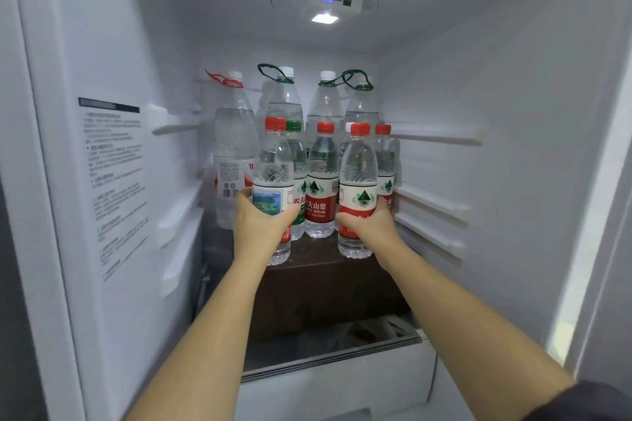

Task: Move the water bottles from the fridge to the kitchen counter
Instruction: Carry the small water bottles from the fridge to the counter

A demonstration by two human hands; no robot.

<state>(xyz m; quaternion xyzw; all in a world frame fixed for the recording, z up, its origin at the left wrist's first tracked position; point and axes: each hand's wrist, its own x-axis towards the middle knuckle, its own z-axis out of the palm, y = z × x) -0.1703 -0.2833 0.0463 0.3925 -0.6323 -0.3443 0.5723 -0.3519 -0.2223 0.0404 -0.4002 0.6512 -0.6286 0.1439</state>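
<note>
Now the left hand (263, 219) is gripping the left bottle (273, 161); the right hand (372, 225) is curling round the right bottle (358, 164); both are at the near edge of a dark brown surface (325, 270) inside the white fridge (513, 79); other bottles (320, 181) are standing behind; a ceiling lamp (325, 18) is glowing far above.

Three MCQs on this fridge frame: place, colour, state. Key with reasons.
1. The middle bottle between the hands stands on: A a dark brown block; B a door shelf; C a drawer front.
2. The left bottle, in the left hand, has a cap coloured: A green; B white; C red.
3. The right hand is: A open, hovering; B gripping the right bottle; C flat on a rail.
Key: 1 A, its base sits on the block; 2 C, plainly red; 3 B, it wraps the label.
</note>
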